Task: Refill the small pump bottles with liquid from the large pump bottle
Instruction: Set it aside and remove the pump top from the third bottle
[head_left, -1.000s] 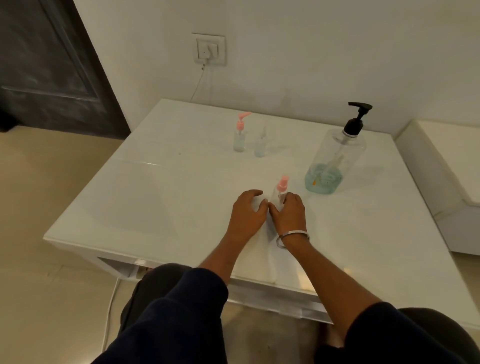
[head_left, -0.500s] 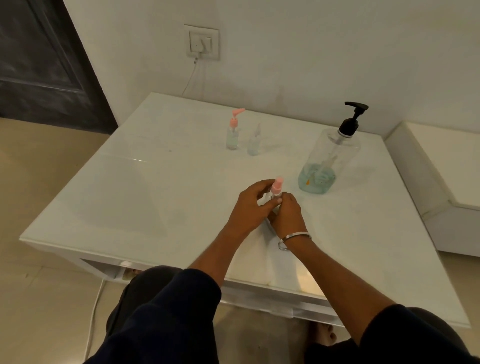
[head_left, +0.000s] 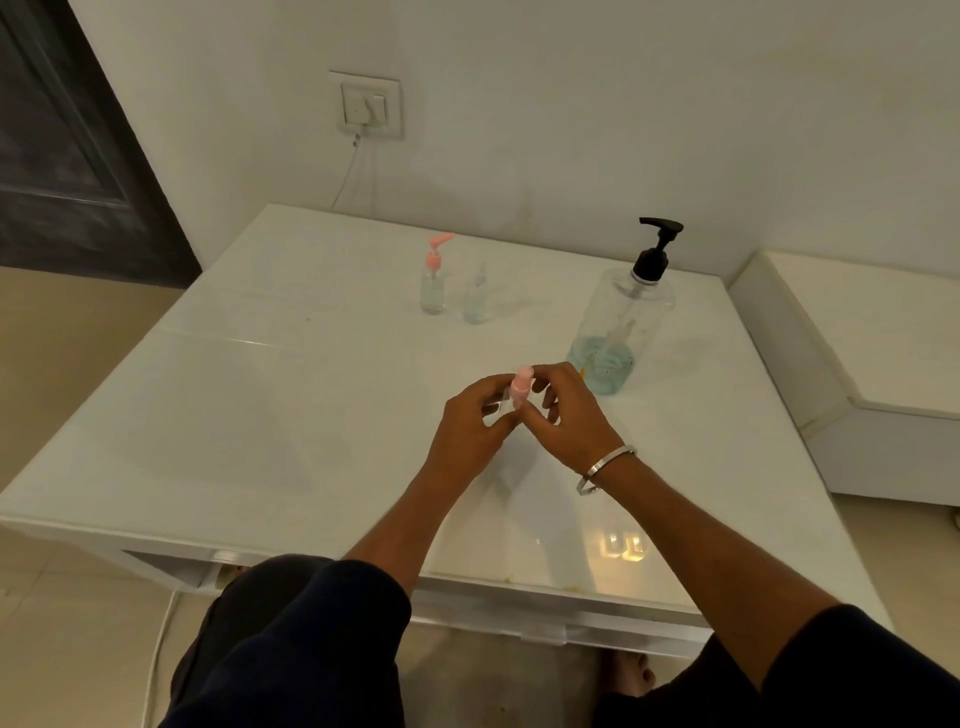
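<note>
Small clear plastic bottle with pink pump top (head_left: 521, 392) held above the white glossy table (head_left: 270, 415), pinched between left hand (head_left: 470, 423) and right hand (head_left: 563, 415). Large clear pump bottle with black head (head_left: 621, 322) standing just behind the right hand. Two more small clear bottles (head_left: 454, 291) side by side further back.

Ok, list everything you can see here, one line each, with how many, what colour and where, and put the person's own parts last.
table: one, white, glossy, fills the middle of the view
big pump bottle: one, clear with a black pump, a little bluish liquid at the bottom, on the table's far right
small bottles at the back: two, one with a pink pump, one all clear, standing side by side
held small bottle: one, clear with a pink top, between both hands above the table
wall socket: one, white, on the wall, a cable hanging from it
door: one, dark, far left
bracelet: one, silver, on the right wrist
left hand: grips the held bottle
right hand: grips the held bottle
</note>
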